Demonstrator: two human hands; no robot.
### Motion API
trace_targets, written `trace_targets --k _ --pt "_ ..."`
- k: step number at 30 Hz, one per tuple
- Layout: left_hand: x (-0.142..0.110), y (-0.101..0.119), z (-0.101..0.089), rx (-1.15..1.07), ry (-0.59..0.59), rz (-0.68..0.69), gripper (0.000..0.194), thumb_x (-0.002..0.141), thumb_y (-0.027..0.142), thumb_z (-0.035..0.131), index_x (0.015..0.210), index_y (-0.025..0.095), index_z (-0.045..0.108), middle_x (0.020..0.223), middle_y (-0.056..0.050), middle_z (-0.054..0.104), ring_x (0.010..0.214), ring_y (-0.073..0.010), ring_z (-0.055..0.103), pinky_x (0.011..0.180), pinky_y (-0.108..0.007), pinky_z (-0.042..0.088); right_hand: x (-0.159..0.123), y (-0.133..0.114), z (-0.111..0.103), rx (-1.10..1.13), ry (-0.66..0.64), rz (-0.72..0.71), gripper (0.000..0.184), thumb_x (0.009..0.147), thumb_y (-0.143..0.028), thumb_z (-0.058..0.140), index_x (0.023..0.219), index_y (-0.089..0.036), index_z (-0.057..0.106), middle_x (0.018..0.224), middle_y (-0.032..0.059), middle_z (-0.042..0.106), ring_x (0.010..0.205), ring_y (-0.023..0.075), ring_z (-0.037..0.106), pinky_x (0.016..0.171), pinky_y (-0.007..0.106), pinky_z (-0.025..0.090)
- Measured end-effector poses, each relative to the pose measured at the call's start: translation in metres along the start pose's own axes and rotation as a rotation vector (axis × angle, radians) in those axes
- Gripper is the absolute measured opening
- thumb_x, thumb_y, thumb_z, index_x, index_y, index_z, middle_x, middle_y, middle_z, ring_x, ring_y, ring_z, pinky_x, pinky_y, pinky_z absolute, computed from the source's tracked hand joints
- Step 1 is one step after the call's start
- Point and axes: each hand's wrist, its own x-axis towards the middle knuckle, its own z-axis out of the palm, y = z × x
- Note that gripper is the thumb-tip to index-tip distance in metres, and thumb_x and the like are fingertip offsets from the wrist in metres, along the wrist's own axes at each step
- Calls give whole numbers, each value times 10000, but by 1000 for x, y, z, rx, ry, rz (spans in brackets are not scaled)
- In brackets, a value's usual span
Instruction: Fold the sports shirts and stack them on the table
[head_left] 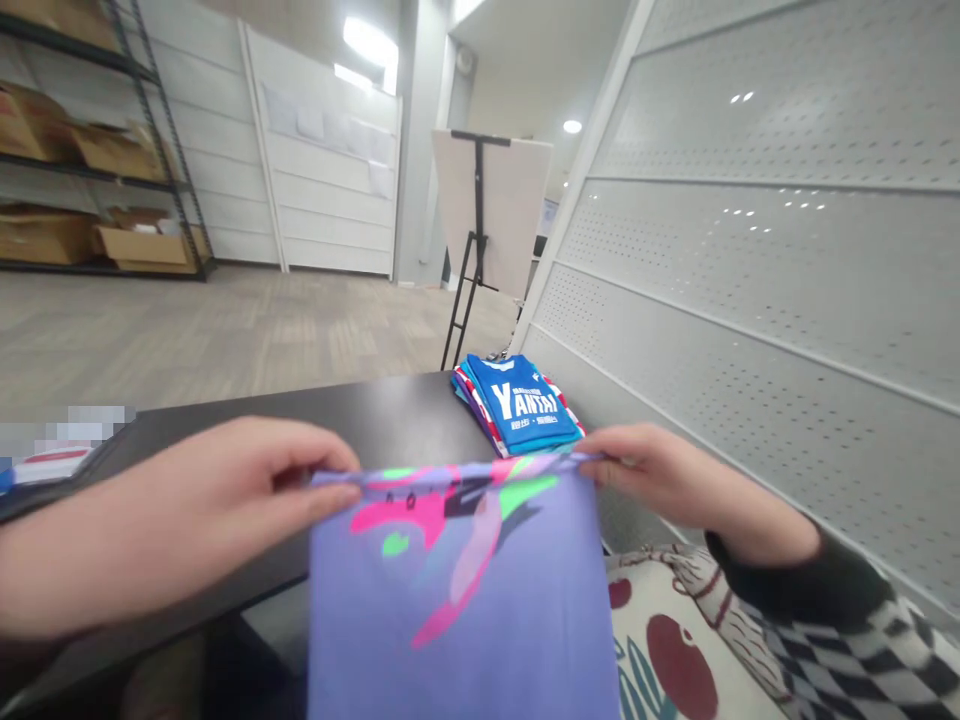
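Cloth (465, 620), lilac, hung upright between two hands in front of the table, its lower end running out of view. Left hand (277, 470) pinched the top left corner between thumb and fingers; right hand (645, 470) pinched the top right corner likewise. Top edge was drawn nearly straight, slightly rolled; the face below fell almost flat.

Handling, judged: light, soft and limp, with no stiffness of its own; probably smooth enough to slip from a loose pinch; not fragile, though apt to crease. Best hold seemed the two top corners, kept evenly apart so the middle would not sag.

Print on the cloth: curved pink, green and pale patches with dark marks, blurred, lettering not legible. Sleeve (832, 610) on the right arm was black-and-white checked with a dark cuff. Beside it, lower right, lay cream fabric (664, 655) with dark red rounds and teal leaf shapes.

Beyond: table (390, 420), dark, smooth, faintly glossy. On it sat a stack (525, 405) of folded shirts, blue uppermost, white lettering. Panel (750, 300) at right was pale, glossy and perforated. Farther off: easel (478, 210) with a flat white board, patterned carpet (315, 310), and a black rack (169, 130) of brown cardboard boxes (146, 245).
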Motion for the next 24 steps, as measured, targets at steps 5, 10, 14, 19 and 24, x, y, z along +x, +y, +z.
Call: trace_targets --k 5,10,14,19,24 --pt "158 15 -33 120 103 99 582 1014 680 603 1108 145 813 928 -8 738 891 -217 737 875 -370 584 89 69 -83 -132 439 168 464 1002 -632 736 1055 -187 860 813 33 757 762 192 653 738 305 521" --pt "273 44 -15 172 293 181 646 1164 455 307 1226 -34 726 1295 -89 681 1295 -305 678 1101 -481 448 135 133 -154 -214 750 227 536 1014 -620 745 1157 -112 839 787 32 692 719 169 557 711 317 471" --pt "300 46 55 113 329 200 314 1082 362 613 1104 94 776 1121 -93 767 1132 -277 733 1049 -439 542 124 186 -139 -210 772 300 448 1000 -534 770 1169 -127 847 729 8 680 687 173 560 708 318 477" --pt "278 22 194 45 52 99 211 1055 314 642 1081 185 806 1111 -120 794 1101 -298 750 982 -404 593 88 241 -32 -109 490 539 167 983 -264 751 1073 -195 873 1136 95 849 1059 250 743 1017 354 544" --pt "236 17 293 -8 -157 28 146 1024 255 700 1094 230 826 1160 -88 818 1090 -268 778 919 -343 608 51 275 65 -70 302 620 198 917 -127 721 966 -215 892 1083 93 879 1085 293 804 1046 369 596"
